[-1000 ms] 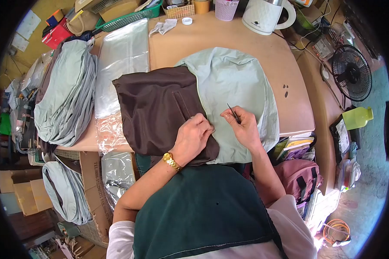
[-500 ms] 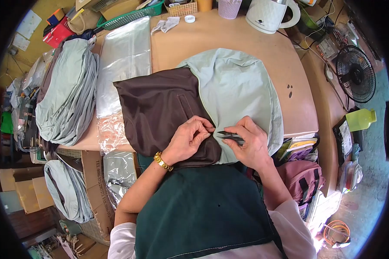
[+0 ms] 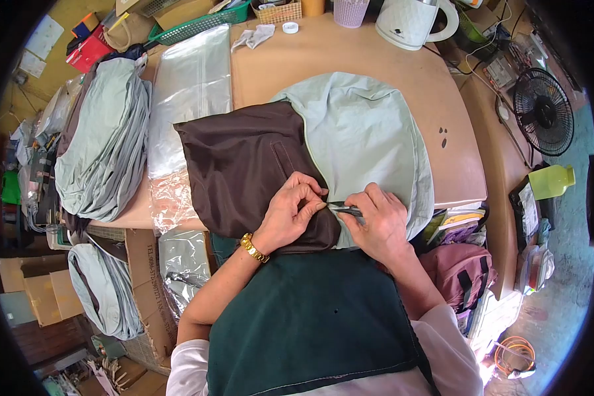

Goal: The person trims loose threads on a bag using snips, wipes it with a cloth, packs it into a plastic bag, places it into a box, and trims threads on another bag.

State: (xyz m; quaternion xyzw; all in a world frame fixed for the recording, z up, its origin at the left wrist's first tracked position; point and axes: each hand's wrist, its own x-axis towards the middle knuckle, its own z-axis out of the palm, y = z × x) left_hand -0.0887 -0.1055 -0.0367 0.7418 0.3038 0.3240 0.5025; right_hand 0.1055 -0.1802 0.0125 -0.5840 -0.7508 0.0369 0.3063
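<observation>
A garment with a dark brown part (image 3: 234, 158) and a pale green part (image 3: 363, 132) lies on the tan table. My left hand (image 3: 294, 210), with a gold watch (image 3: 253, 248) at its wrist, pinches at the seam between the two colours; what lies between the fingertips is too small to make out. Small dark thread snips (image 3: 347, 210) are held in my right hand (image 3: 379, 221). Their tips point left and reach my left fingertips at the seam.
Clear plastic sheets (image 3: 190, 105) lie left of the garment, beside a stack of pale green cloth (image 3: 102, 145). A white kettle (image 3: 408, 23), a white roll (image 3: 290, 28) and baskets stand at the back. A black fan (image 3: 544, 111) is at right.
My right hand has turned and brought the snips down and left to my left fingertips. My left hand has stayed near the seam, its fingers shifting slightly. The view has moved a little.
</observation>
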